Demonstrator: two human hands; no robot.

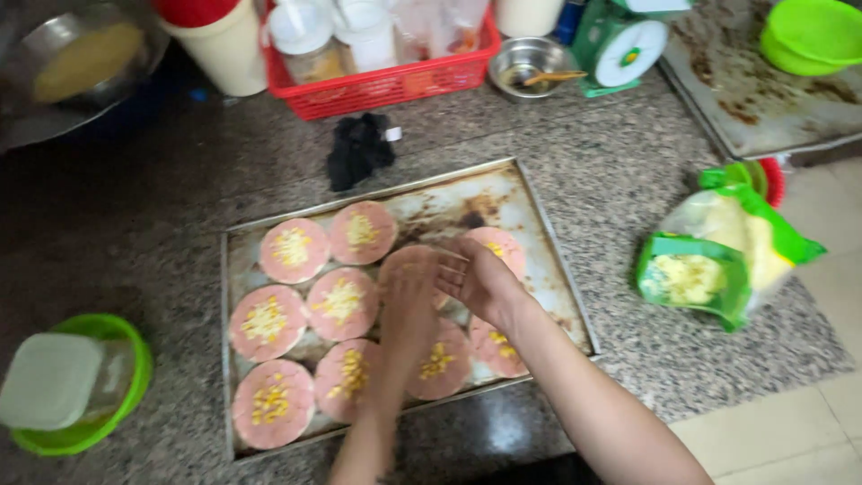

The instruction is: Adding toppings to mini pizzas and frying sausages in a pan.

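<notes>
Hands first: my left hand (409,292) and right hand (485,280) are both hovering together over the middle of the scuffed rectangular metal baking tray (530,205), palms loosely spread, fingers relaxed. I can't tell if either is pinching anything, they overlap and it's a bit blurry there.

The tray sits on the speckled grey granite desk (602,162) and carries round pink slices of sausage-like meat topped with yellow corn kernels (294,250), packed in rows, touching or slightly overlapping each other. The slice nearest my fingertips is the pink round at the tray's far right (503,244), partly hidden by the right hand.

My read on handling: these rounds look thin, floppy and light, probably a bit greasy, so they'd sag if lifted from one edge. The corn is loose on top and would roll off with any tilt. I'd slide fingers under the rim and keep each one flat, or just nudge from the edge.

Around it: an open green-and-clear plastic bag of pale shredded stuff (718,260) to the right, a green plastic bowl holding a lidded clear container (76,386) to the left, a red plastic basket of jars (382,85) behind, next to a black crumpled cloth (359,148).
</notes>
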